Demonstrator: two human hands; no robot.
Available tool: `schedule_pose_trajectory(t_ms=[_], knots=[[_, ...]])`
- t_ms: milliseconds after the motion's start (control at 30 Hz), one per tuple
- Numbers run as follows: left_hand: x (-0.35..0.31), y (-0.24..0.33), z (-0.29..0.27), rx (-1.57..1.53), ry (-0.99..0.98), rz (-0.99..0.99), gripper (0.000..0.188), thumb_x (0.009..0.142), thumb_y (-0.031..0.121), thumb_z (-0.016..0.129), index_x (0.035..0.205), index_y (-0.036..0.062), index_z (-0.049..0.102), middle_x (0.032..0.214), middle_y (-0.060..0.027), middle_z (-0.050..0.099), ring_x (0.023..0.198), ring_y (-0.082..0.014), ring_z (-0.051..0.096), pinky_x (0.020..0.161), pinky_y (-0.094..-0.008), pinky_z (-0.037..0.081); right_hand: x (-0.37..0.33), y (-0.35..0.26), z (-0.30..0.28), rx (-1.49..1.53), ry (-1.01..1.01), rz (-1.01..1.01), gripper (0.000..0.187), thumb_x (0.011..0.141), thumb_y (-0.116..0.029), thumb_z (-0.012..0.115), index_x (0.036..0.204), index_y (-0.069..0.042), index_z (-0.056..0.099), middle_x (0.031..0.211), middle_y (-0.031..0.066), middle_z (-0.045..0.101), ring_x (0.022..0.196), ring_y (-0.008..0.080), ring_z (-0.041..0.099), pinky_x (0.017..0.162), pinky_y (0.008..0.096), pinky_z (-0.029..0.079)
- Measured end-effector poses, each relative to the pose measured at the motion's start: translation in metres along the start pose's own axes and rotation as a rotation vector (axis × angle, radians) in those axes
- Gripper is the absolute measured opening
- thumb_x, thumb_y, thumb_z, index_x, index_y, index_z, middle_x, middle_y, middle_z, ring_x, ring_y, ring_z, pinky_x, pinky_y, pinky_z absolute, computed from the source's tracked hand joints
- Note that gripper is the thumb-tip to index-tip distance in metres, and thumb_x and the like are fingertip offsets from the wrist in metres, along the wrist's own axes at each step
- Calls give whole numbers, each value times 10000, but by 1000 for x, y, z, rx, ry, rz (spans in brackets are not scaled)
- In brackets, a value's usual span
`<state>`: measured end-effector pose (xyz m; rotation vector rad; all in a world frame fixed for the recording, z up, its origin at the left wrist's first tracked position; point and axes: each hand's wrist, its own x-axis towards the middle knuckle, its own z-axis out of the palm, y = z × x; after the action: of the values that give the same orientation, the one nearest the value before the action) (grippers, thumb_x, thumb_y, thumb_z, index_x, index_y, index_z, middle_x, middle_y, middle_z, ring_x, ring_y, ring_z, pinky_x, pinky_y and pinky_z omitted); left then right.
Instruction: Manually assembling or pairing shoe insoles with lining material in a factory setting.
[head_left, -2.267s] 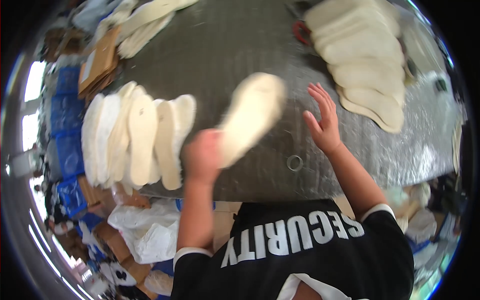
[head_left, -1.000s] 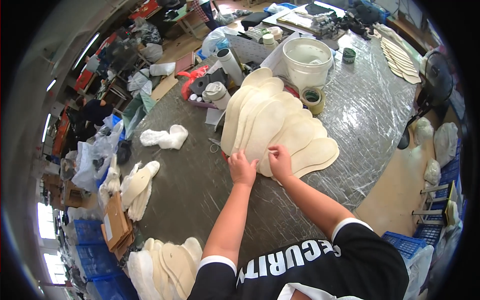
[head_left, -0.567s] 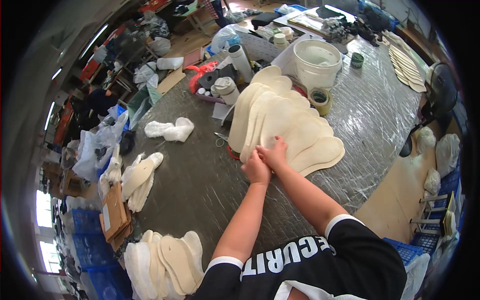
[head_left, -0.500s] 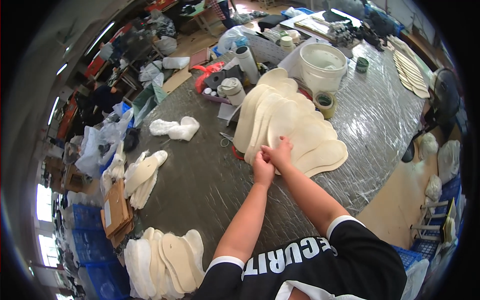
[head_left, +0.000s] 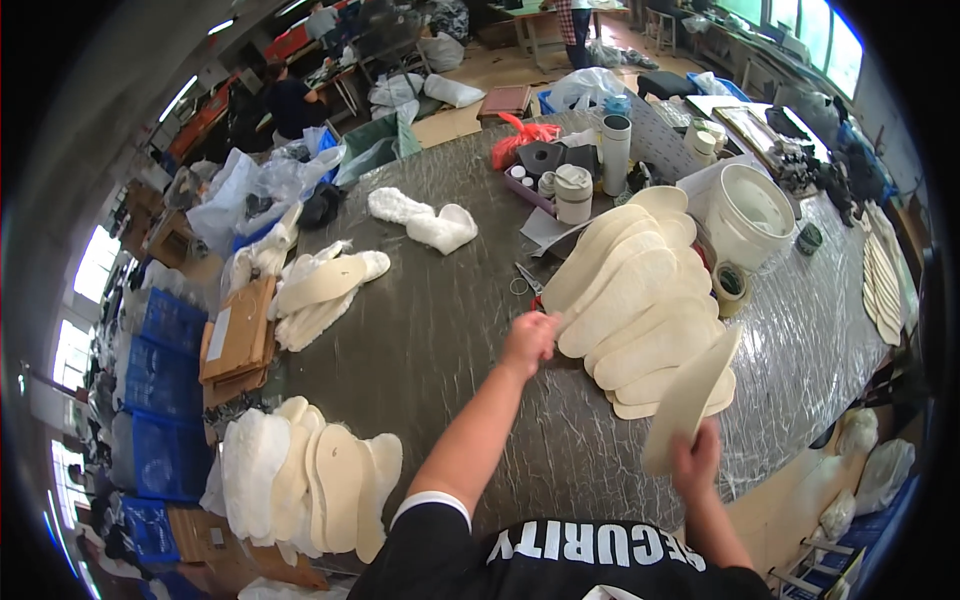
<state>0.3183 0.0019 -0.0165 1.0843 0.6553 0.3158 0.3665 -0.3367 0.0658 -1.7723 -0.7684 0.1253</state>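
Note:
A cream insole [head_left: 688,405] stands tilted up on edge in my right hand [head_left: 697,458], which grips it near its lower end at the pile's right front. Just left of the pile, my left hand [head_left: 530,343] is closed, its fingertips by the edge of the nearest insoles. Whatever it may pinch is too small to make out. The pile of cream insoles [head_left: 650,290] lies fanned out in overlapping layers on the table [head_left: 440,330]. Behind my left hand lie scissors [head_left: 530,279] with red on the handle, partly under the pile.
Behind the pile stand a white bucket [head_left: 750,215], a tape roll [head_left: 732,285] and a purple tray [head_left: 530,190] of bottles. Fluffy white insoles [head_left: 422,218] lie farther left. More insoles [head_left: 345,480] are stacked at the near left, beside cardboard [head_left: 240,330]. Other people are in the background.
My hands, together at the pile before, are now apart. The right hand has moved right and toward me, lifting an insole. The whole view has turned, shifting the scene.

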Motion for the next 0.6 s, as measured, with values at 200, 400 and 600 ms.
schedule_pose_trajectory(t_ms=[200,400,600], knots=[[86,27,-134,-17,587,66,117,899,152,620,858,56,568,693,-44,569,548,-131,563,434,-267,459,-66,49,83,670,-681,594,148,909,-70,611,1053,-36,601,907,-5,596,817,75,564,710,231,477],[166,67,-213,-537,717,126,157,865,138,665,876,16,568,680,-77,575,519,-170,559,435,-280,460,-75,85,99,274,-832,821,221,907,-117,634,1103,-16,616,881,11,656,804,64,581,729,240,484],[198,102,-226,-525,921,48,132,786,-2,662,747,60,552,664,-33,571,478,-89,491,387,-230,340,-49,59,99,207,-817,854,246,899,-108,649,1117,3,630,895,23,683,809,61,595,732,221,494]])
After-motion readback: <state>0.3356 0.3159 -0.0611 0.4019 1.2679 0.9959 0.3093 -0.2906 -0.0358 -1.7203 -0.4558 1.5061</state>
